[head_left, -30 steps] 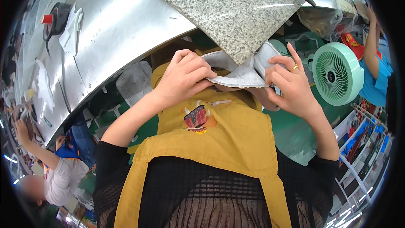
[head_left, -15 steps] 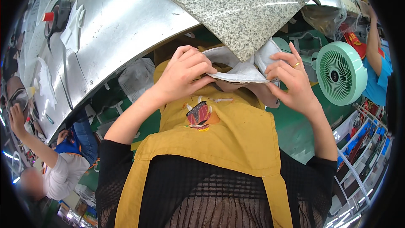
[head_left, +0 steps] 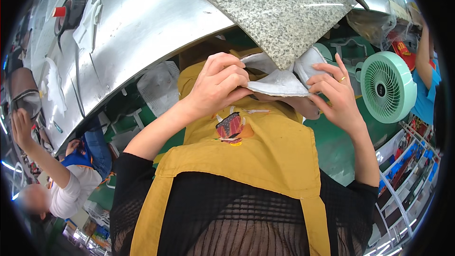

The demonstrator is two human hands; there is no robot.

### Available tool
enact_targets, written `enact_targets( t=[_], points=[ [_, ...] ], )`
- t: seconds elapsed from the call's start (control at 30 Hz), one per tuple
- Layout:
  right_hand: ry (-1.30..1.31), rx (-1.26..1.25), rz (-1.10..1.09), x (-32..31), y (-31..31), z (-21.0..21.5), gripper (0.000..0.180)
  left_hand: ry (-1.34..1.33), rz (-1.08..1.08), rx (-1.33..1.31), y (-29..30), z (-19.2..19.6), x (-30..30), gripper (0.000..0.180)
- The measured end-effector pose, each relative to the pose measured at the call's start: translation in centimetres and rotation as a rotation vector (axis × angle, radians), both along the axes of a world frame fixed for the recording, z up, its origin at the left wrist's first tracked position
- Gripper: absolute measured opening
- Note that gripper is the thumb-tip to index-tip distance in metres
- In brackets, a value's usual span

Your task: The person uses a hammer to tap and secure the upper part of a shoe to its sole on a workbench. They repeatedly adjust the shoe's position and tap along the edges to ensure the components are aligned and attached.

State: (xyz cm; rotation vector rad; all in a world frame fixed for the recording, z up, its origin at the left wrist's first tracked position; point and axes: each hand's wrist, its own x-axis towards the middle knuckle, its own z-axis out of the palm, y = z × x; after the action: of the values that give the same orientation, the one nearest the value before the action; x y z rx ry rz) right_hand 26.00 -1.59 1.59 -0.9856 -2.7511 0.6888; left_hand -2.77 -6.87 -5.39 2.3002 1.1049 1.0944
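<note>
Both my hands hold the edge of a soft bag-like piece (head_left: 279, 84) with a whitish-grey lining and a pinkish-brown outer side. My left hand (head_left: 222, 83) pinches the left end of the near edge between thumb and curled fingers. At the right end, my right hand (head_left: 337, 95) grips the same edge, index finger raised, a ring on one finger. The mouth of the piece gapes around the pointed corner of a speckled stone slab (head_left: 284, 19). Its lower part hangs over my yellow apron (head_left: 265, 142), partly hidden behind the edge and my hands.
A shiny metal table (head_left: 147, 23) bears a black tape-like roll (head_left: 73, 14) and white scraps (head_left: 88, 23). A mint-green fan (head_left: 387, 87) stands close to my right hand. Co-workers are at both sides; the left one's hand (head_left: 21, 125) touches a brown piece (head_left: 22, 85).
The whole view has shifted slightly, so things appear a little further right. Both hands keep their hold on the lined edge, with hardly any visible movement against the slab.
</note>
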Motion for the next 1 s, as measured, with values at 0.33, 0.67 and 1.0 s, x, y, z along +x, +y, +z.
enact_targets(
  t=[0.33, 0.67, 1.0],
  points=[
    [0.003, -0.065, -0.018, 0.1, 0.1, -0.2, 0.015, -0.037, 0.001, -0.114, -0.4, -0.3, -0.4, 0.045],
    [-0.003, -0.13, -0.036, 0.3, 0.0, -0.8, 0.012, -0.101, -0.126, -0.362, 0.3, 0.5, -1.3, 0.055],
    [0.038, -0.232, -0.08, 0.5, -0.1, -1.5, 0.01, -0.247, -0.103, -0.693, 0.7, 0.7, -2.3, 0.042]
  ],
)
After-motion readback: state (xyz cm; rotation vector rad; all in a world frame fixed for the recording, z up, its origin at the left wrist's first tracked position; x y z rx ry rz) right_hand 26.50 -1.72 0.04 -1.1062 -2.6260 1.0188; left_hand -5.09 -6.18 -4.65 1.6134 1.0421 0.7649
